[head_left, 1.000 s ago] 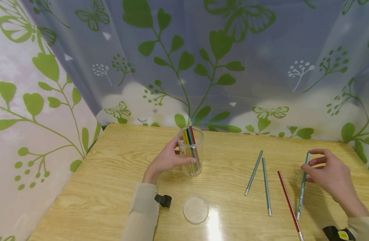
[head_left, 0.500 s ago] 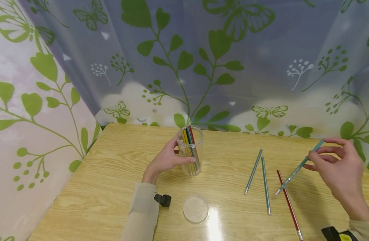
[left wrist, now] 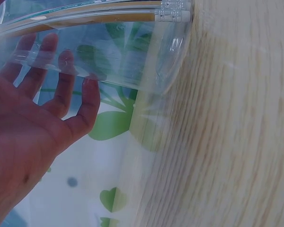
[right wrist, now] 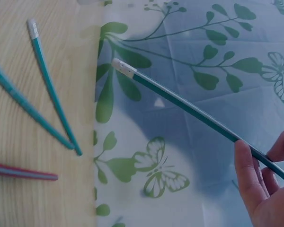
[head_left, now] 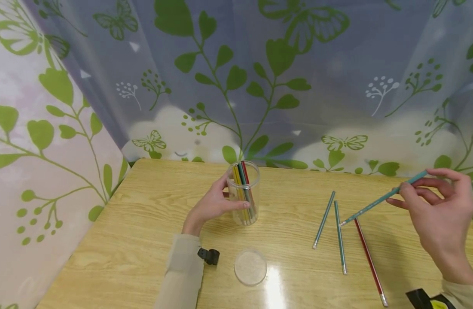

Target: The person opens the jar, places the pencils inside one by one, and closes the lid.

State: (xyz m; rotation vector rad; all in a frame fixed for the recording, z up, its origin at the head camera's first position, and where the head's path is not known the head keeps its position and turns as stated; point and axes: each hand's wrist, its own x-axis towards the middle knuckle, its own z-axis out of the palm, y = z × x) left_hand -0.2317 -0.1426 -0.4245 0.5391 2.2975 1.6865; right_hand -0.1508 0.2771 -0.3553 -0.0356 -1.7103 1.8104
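Well to the right of the clear plastic jar (head_left: 255,189): right hand (head_left: 443,210), thumb and fingertips closed to a pencil's thickness on one teal pencil (head_left: 383,199). Hold is near the plain upper end; eraser end slopes down toward the jar, clear of what lies below.

At the jar: left hand (head_left: 213,204), loosely curled about the wall, thumb side across the front. Jar upright; contents, yellow, teal and red pencils (head_left: 238,176), eraser ends at the base.

Handling note, by judgement: the step looks like a carry. Best done with the pinch kept firm, the eraser end leading to match the jar's contents, the pencil raised over the rim and the left hand bracing the jar without squeezing.

Right of the jar, lying loose: two further teal pencils (head_left: 340,240), far ends close together; beyond them, one dark red pencil (head_left: 369,259), eraser end nearest the wearer.

Nearer the wearer than the jar: one round clear lid (head_left: 250,267), flat, with glare just beside it.

Beneath the jar: table (head_left: 143,257), pale yellow wood grain. Behind the jar: blue-grey hanging (head_left: 329,86), green leaves and butterflies. Far left of the jar: paler hanging (head_left: 16,180), similar print.
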